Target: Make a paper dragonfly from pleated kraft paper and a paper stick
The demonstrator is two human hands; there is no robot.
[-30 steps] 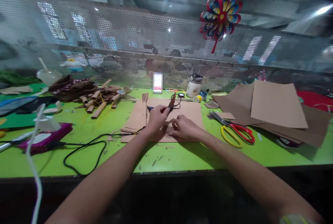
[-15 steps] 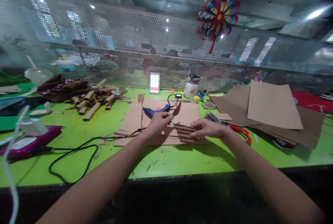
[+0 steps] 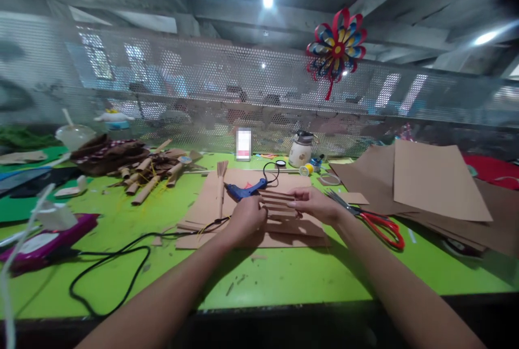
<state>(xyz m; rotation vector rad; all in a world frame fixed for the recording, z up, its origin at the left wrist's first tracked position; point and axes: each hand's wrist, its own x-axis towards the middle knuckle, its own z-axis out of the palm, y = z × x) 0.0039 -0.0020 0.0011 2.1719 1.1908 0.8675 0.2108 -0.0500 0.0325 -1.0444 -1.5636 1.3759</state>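
Observation:
A small brown paper piece with pleat-like stripes [image 3: 279, 204] spans the gap between my hands, raised over a stack of brown paper sheets [image 3: 292, 239]. My left hand [image 3: 248, 216] is closed on its left edge. At the opposite edge, my right hand [image 3: 311, 203] pinches it between thumb and fingers. Just beyond my left hand lies a blue glue gun [image 3: 245, 191], partly covered by that hand. To its left a small brush-like bundle of brown paper [image 3: 221, 184] rests on the sheets.
Red-handled scissors [image 3: 381, 227] lie right of my right hand, beside large brown sheets [image 3: 440, 181]. A black cable [image 3: 141, 238] crosses the green table [image 3: 190, 284] at left. Rolled paper tubes [image 3: 146, 189], a power strip [image 3: 52, 241], a white bottle [image 3: 300, 150] and yellow thread [image 3: 307, 169] stand around.
My left hand has come down onto the striped piece's left edge, and the piece now stretches between both hands. The dark slatted bit near my left fingers no longer shows separately. The view has tilted up.

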